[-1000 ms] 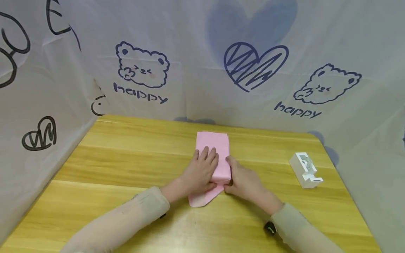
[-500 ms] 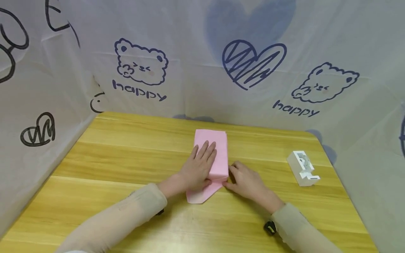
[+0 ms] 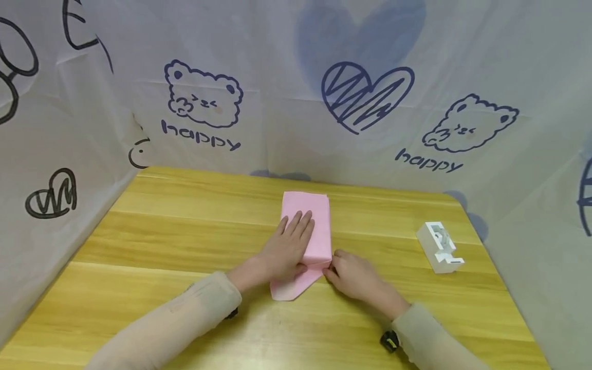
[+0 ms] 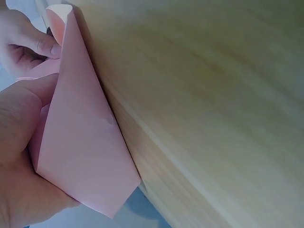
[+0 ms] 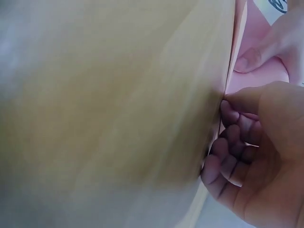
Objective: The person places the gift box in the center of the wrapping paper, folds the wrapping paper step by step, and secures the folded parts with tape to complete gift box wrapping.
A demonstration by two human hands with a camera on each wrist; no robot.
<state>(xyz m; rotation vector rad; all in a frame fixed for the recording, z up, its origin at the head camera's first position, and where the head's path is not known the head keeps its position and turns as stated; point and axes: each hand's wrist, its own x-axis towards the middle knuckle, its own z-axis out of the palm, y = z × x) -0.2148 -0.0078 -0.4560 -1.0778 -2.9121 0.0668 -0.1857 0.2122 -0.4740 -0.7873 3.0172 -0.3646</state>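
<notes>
A folded sheet of pink paper point(image 3: 320, 221) lies upright-oriented on the table, with a slanted flap at its near end. My left hand point(image 3: 285, 251) rests flat on it, fingers straight and pointing away from me. At the paper's lower right corner, my right hand point(image 3: 357, 276) pinches the edge between thumb and index finger. The right wrist view shows that hand point(image 5: 270, 156) low at the table, its other fingers curled. In the left wrist view one side of the paper point(image 4: 85, 137) curves up into a loose roll at the far end.
A white tape dispenser point(image 3: 439, 249) stands on the right side of the wooden table point(image 3: 185, 231). Behind and to the left hangs white cloth point(image 3: 277, 92) with drawn bears and hearts.
My right hand has slid from the paper's right side down toward its lower corner, its fingers drawing together. The left hand's fingers have straightened and stay on the paper.
</notes>
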